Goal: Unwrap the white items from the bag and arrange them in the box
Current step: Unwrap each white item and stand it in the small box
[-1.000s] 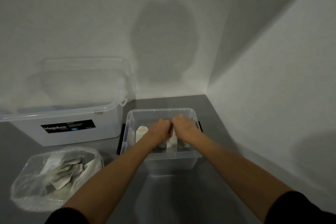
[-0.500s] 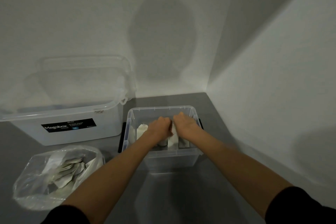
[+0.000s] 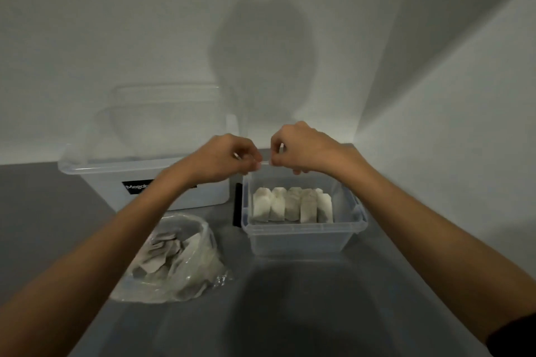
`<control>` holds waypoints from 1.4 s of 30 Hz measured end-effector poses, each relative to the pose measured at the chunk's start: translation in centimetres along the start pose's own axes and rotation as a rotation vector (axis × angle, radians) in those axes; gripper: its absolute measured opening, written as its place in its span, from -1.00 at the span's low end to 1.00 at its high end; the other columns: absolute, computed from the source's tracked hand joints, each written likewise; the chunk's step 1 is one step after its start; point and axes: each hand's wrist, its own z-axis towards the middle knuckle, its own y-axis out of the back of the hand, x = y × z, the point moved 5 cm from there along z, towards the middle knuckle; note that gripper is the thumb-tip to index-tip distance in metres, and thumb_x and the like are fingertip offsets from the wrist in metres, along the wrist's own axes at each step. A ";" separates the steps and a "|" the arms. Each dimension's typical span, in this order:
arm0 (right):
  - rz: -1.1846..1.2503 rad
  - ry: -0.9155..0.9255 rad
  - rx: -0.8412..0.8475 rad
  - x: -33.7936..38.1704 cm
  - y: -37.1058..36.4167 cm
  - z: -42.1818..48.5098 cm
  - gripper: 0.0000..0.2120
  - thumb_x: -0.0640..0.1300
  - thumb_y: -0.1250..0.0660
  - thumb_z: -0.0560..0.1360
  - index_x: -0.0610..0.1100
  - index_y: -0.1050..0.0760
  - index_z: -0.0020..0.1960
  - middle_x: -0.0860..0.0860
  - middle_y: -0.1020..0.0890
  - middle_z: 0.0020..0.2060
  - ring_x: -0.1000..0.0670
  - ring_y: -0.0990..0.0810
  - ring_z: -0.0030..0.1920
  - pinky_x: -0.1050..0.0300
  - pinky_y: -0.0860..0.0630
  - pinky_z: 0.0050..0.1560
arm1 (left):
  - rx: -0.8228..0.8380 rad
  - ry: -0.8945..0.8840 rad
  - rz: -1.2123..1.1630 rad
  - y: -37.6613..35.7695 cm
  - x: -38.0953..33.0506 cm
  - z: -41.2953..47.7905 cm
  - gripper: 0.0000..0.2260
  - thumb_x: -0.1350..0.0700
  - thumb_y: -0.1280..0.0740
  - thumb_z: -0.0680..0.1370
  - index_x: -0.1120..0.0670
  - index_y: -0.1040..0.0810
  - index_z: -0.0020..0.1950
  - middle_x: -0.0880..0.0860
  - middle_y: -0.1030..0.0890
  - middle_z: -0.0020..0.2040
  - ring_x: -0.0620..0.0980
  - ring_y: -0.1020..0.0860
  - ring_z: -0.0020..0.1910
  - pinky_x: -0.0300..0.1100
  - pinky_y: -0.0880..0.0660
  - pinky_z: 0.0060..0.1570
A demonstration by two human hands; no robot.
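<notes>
Item one: large storage bin (image 3: 208,195), front wall, black label (image 3: 136,186) with white print. We read "Mega" as the opening of a longer word. The rest of the word lies behind an arm (image 3: 171,188) crossing the label. We cannot make out any further print on it.

Dim, grey, soft-focus throughout; broad blurred shadow on wall (image 3: 262,66) upper centre; wide-angle bending toward frame edges.

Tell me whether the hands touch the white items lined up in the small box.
Apart. Head view: the left hand and right hand sit above the small box rim, the row of white items fully exposed below them.
</notes>
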 end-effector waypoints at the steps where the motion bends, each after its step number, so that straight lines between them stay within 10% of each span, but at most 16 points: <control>1: 0.026 0.024 -0.008 1.4 -0.1 -0.1 -0.91 -0.11 -0.33 0.51 -0.12 -0.57 -0.09 -0.02 -0.61 -0.23 -0.03 -0.67 -0.33 0.14 -0.58 -0.29 | -0.020 0.018 -0.011 1.1 1.0 -1.2 -0.89 0.05 -0.40 0.50 -0.02 -0.63 0.01 -0.10 -0.66 -0.15 -0.22 -0.62 -0.21 -0.47 -0.46 -0.19; 10: 0.290 0.089 0.132 12.2 -6.3 1.2 -0.89 -0.20 -0.30 0.53 -0.20 -0.59 -0.07 0.01 -0.58 -0.36 0.14 -0.58 -0.52 0.33 -0.50 -0.48 | -0.054 0.199 -0.052 5.0 11.3 -9.7 -0.94 0.15 -0.41 0.49 0.04 -0.64 -0.05 0.00 -0.67 -0.22 -0.15 -0.62 -0.27 -0.47 -0.48 -0.26; 18: 0.337 -0.092 0.460 17.8 -18.5 2.5 -0.88 -0.38 -0.26 0.49 -0.33 -0.57 -0.08 -0.23 -0.69 -0.23 -0.14 -0.71 -0.23 -0.03 -0.66 -0.09 | -0.034 0.173 0.037 4.4 17.6 -12.5 -0.85 0.10 -0.47 0.45 0.04 -0.61 0.00 -0.06 -0.63 -0.06 -0.26 -0.56 -0.18 -0.53 -0.41 -0.21; 23: 0.286 -0.274 0.407 18.5 -22.5 2.5 -0.80 -0.40 -0.25 0.47 -0.24 -0.40 -0.30 -0.15 -0.52 -0.45 -0.02 -0.50 -0.51 0.14 -0.51 -0.44 | 0.011 0.155 0.046 2.8 19.7 -13.6 -0.76 0.08 -0.45 0.46 0.07 -0.59 0.10 -0.07 -0.59 0.01 -0.23 -0.52 -0.13 -0.48 -0.42 -0.12; 32: 0.503 -0.408 0.365 17.9 -22.0 1.6 -0.88 -0.31 -0.26 0.48 -0.27 -0.49 -0.23 -0.15 -0.56 -0.47 0.03 -0.45 -0.61 0.20 -0.47 -0.50 | -0.171 0.035 0.047 1.8 19.7 -15.5 -0.70 0.19 -0.40 0.49 0.04 -0.52 0.21 0.01 -0.51 0.17 -0.09 -0.48 0.07 -0.27 -0.41 0.11; 42: 0.321 -0.045 0.118 18.3 -12.9 -0.7 -0.94 -0.21 -0.34 0.47 -0.10 -0.57 -0.15 0.01 -0.63 -0.30 0.10 -0.59 -0.39 0.23 -0.53 -0.36 | -0.082 -0.031 -0.160 1.1 16.6 -15.6 -0.70 0.12 -0.44 0.47 -0.03 -0.56 0.20 -0.10 -0.58 0.11 -0.14 -0.56 0.03 -0.41 -0.41 -0.06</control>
